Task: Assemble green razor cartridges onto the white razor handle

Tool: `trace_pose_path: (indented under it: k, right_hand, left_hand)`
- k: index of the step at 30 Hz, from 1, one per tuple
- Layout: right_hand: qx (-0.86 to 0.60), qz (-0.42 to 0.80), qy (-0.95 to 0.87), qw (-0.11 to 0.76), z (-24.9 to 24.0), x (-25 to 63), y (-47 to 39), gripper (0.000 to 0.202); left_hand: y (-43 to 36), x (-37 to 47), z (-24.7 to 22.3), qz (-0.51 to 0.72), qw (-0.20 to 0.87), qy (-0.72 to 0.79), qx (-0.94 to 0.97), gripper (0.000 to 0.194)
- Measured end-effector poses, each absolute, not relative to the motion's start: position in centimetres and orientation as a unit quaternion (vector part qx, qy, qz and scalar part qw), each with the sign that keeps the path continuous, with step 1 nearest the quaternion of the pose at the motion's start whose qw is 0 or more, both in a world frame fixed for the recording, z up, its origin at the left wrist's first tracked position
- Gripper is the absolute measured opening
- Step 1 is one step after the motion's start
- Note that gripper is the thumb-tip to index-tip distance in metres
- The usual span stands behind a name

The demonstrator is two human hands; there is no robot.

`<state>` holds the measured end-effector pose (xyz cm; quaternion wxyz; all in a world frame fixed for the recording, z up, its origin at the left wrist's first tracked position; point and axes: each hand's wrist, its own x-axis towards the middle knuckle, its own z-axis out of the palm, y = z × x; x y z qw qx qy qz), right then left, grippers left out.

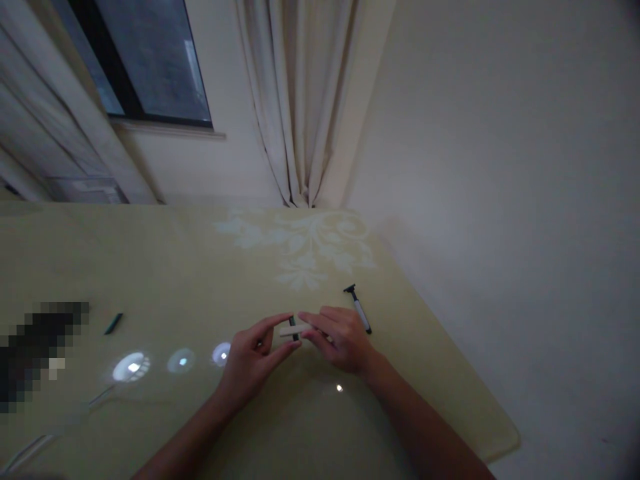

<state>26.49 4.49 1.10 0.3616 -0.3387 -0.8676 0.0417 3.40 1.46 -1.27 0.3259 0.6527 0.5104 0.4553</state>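
While both hands meet at the centre of the yellow worktop, the left hand and right hand each pinch one end of a small pale stick-shaped item; both grips are clenched on it. A razor lies at two o'clock, just beside the right hand. A green piece sits at nine o'clock, well apart.

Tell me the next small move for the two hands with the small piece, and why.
Probably pull the dark cap off the pale piece. The left hand and right hand already pinch this piece together between fingertips just above the table, so nothing blocks it. The razor lies untouched beside the right hand.
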Motion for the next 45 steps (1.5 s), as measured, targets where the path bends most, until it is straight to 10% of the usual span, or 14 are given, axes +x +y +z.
trace_pose_path:
  k: [45]
  right_hand:
    - [-0.354, -0.002, -0.865, 0.355, 1.2, 27.0, 4.7, 0.046]
  left_hand:
    - [1.1, 3.2, -1.2, 0.454, 0.315, 0.522, 0.65, 0.049]
